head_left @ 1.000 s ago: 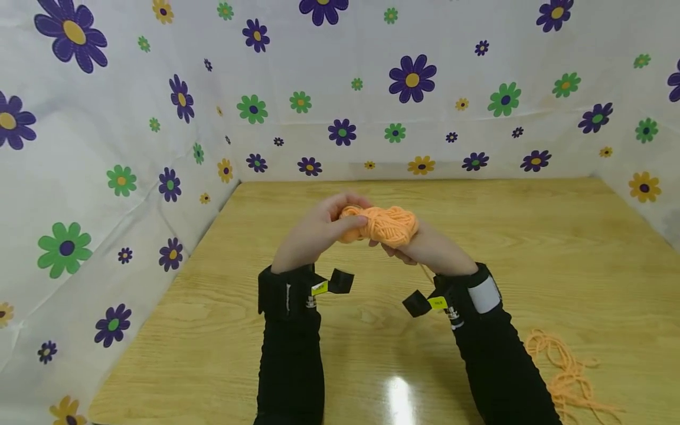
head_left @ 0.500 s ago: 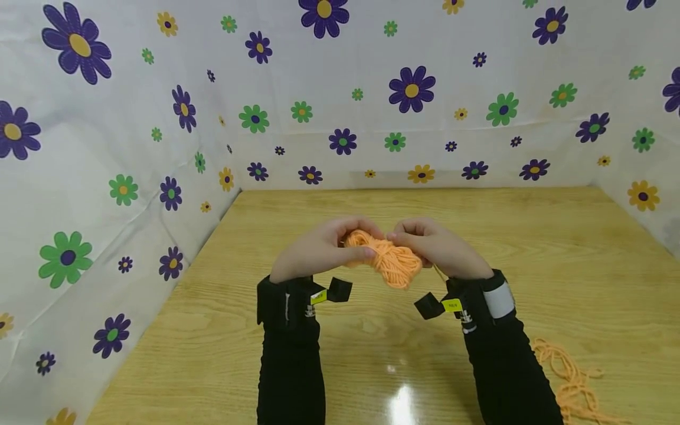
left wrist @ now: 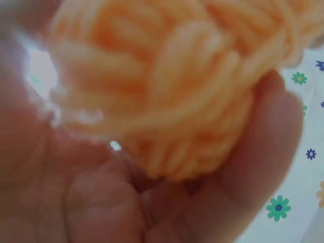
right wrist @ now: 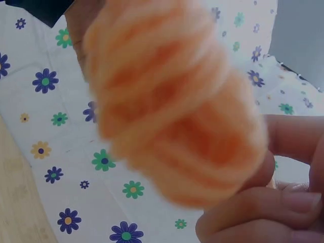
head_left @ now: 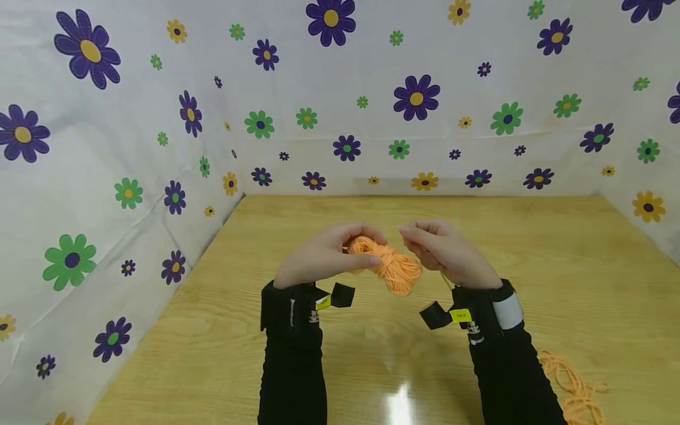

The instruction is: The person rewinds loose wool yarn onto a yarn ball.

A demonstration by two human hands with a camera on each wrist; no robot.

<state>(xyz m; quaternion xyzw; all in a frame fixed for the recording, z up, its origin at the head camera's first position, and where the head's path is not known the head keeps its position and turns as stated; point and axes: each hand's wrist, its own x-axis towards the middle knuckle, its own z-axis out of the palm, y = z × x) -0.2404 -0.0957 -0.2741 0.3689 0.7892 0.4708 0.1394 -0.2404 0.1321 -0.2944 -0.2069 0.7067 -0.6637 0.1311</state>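
A small skein of orange yarn [head_left: 395,271], wound round its middle, is held above the table by my left hand [head_left: 329,254], thumb in front and fingers behind. The left wrist view shows the yarn [left wrist: 167,101] close up against the palm and fingers. Just right of the skein is my right hand [head_left: 451,251], its fingers curled and thumb tip against the index finger. A thin yarn strand [head_left: 447,281] runs down from under this hand; its course between the fingers is hidden. In the right wrist view the skein [right wrist: 172,106] covers part of the fingers.
Loose orange yarn [head_left: 576,386] lies tangled on the wooden table [head_left: 372,348] at the near right, partly beside the right sleeve. A white cloth with flowers [head_left: 319,88] hangs behind and along the sides of the table.
My right hand has come from beneath the skein up to its right side, then drawn slightly away from it. The skein's right end has tilted downward in my left hand.
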